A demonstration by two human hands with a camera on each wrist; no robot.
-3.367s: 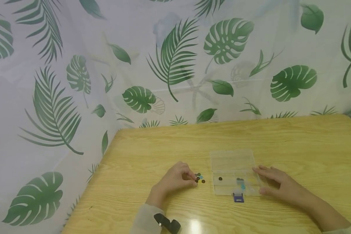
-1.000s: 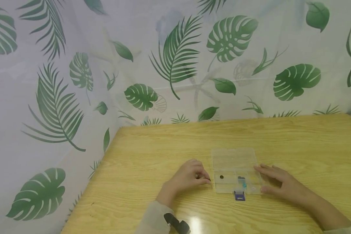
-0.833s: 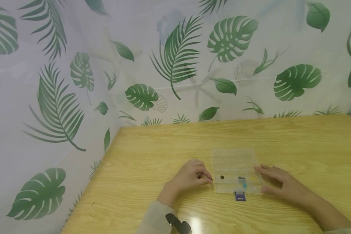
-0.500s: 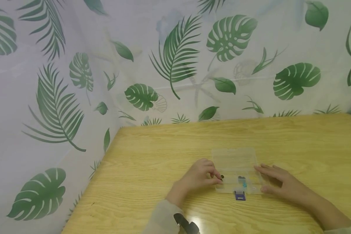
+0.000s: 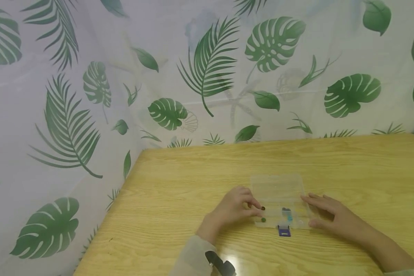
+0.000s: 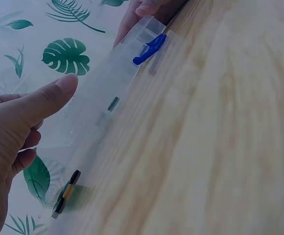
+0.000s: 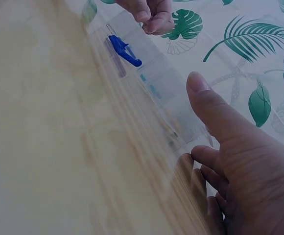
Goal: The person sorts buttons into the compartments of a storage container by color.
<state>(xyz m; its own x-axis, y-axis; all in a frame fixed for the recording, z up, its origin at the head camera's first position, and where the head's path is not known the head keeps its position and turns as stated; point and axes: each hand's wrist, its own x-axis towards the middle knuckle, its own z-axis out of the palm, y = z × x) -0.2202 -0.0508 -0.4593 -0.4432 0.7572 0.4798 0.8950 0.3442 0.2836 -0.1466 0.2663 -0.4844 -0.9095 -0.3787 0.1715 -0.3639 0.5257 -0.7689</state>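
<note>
A clear plastic compartment box (image 5: pixel 274 224) lies on the table with its lid (image 5: pixel 277 187) raised back. My left hand (image 5: pixel 232 209) hovers over the box's left end, thumb and fingertips slightly apart, nothing visible between them. A dark round disc (image 5: pixel 263 208) lies by its fingertips in one compartment, and a green disc (image 5: pixel 263 220) in the one nearer me. Teal pieces (image 5: pixel 289 217) and dark ones sit in the middle compartments. My right hand (image 5: pixel 334 214) rests at the box's right side, fingers extended.
A blue latch (image 5: pixel 284 231) sticks out from the box's front edge. In the left wrist view, a small heap of discs (image 6: pixel 66 193) lies on the table beside the box; in the head view my left hand hides it. A leaf-patterned cloth (image 5: pixel 207 76) hangs behind the wooden table (image 5: pixel 179 180).
My left hand has moved right from the heap of discs to the box, carrying a small dark disc. A green disc now lies in the front-left compartment, and the fingers have let go. My right hand stays put.
</note>
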